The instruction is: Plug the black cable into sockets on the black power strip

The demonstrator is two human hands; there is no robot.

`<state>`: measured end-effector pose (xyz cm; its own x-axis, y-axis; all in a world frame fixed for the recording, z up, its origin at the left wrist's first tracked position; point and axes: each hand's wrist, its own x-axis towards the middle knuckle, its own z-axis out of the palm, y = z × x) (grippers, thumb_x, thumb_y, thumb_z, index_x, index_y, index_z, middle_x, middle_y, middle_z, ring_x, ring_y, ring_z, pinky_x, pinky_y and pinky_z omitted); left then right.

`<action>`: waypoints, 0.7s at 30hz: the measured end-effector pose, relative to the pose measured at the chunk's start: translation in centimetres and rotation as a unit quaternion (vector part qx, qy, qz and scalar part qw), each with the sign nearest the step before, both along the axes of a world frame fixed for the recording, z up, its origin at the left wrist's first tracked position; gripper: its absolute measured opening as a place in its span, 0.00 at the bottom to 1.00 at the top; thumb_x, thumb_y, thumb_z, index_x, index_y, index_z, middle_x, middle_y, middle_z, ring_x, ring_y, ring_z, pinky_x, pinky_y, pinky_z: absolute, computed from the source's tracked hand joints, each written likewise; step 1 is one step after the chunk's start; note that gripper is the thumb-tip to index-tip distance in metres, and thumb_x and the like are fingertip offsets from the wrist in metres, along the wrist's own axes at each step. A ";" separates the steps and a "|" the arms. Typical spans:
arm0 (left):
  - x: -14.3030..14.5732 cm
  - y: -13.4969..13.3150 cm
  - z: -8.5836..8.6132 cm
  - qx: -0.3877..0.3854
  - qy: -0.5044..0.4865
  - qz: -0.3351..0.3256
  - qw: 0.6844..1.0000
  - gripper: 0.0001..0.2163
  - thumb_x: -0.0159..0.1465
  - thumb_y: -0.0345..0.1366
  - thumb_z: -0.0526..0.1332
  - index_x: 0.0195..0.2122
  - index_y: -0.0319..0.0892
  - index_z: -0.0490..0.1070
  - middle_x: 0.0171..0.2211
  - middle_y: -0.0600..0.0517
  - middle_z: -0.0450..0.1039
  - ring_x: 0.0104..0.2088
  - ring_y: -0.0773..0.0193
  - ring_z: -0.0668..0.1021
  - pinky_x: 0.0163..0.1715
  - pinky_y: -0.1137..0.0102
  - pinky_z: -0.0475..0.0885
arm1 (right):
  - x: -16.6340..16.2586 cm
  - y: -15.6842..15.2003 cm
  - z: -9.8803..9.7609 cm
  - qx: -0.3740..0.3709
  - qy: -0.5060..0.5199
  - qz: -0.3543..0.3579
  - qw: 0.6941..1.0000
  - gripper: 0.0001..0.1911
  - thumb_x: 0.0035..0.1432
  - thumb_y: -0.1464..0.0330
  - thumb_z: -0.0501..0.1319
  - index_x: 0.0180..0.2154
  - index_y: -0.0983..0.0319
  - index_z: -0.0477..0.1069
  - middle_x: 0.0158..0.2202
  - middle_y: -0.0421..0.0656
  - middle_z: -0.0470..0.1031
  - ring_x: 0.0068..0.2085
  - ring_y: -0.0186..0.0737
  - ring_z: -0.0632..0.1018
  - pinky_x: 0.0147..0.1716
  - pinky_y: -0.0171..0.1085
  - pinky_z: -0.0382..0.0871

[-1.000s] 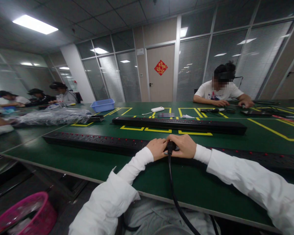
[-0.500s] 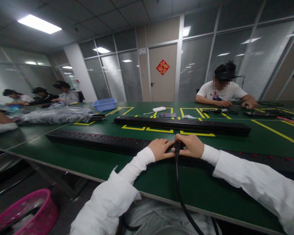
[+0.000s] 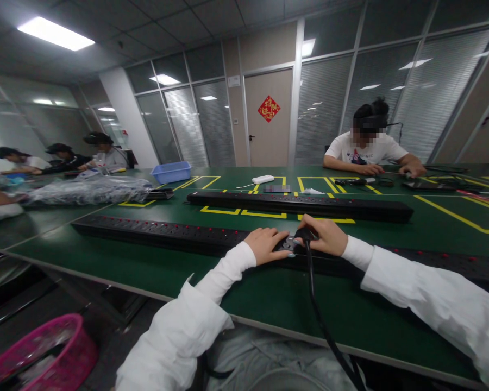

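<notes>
A long black power strip (image 3: 163, 233) with red switches lies across the table in front of me. My left hand (image 3: 267, 245) grips it near its middle, fingers over the top and thumb along the near side. Just to the right, my right hand (image 3: 325, 234) is closed around a black plug (image 3: 304, 234), held at the strip's top face. From the plug a thick black cable (image 3: 315, 301) runs down over the table edge toward my lap. Whether the plug's pins sit in a socket is hidden by the plug and fingers.
A second power strip (image 3: 297, 206) lies behind the first. Farther back are a blue bin (image 3: 171, 172), a white device (image 3: 263, 179) and clear plastic bags (image 3: 89, 190). Across the table a person (image 3: 369, 146) works with cables. A pink basket (image 3: 75, 347) stands low at left.
My right hand has moved right with the plug, away from my left fingers. The cable has shifted right too, and more of the strip's top shows between my hands. My left hand stays on the strip.
</notes>
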<state>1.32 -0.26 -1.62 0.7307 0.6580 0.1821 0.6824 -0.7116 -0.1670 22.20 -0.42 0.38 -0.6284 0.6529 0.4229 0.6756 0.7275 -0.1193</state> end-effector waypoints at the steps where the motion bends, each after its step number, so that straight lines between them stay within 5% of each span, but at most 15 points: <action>1: 0.0 0.0 0.0 0.000 0.001 0.000 1.000 0.27 0.57 0.55 0.41 0.53 0.44 0.51 0.40 0.48 0.65 0.39 0.58 0.70 0.37 0.65 0.62 | 0.1 0.2 -0.1 -0.004 0.009 -0.008 1.000 0.16 0.51 0.55 0.52 0.33 0.61 0.61 0.23 0.40 0.68 0.23 0.34 0.69 0.22 0.30 0.55; 21: 0.1 0.0 0.0 0.004 -0.006 0.000 1.000 0.28 0.57 0.56 0.40 0.54 0.45 0.51 0.40 0.48 0.65 0.39 0.57 0.70 0.37 0.65 0.62 | 2.0 1.1 0.0 -0.069 0.031 0.005 0.997 0.16 0.52 0.56 0.52 0.32 0.62 0.64 0.24 0.41 0.70 0.24 0.34 0.70 0.23 0.31 0.58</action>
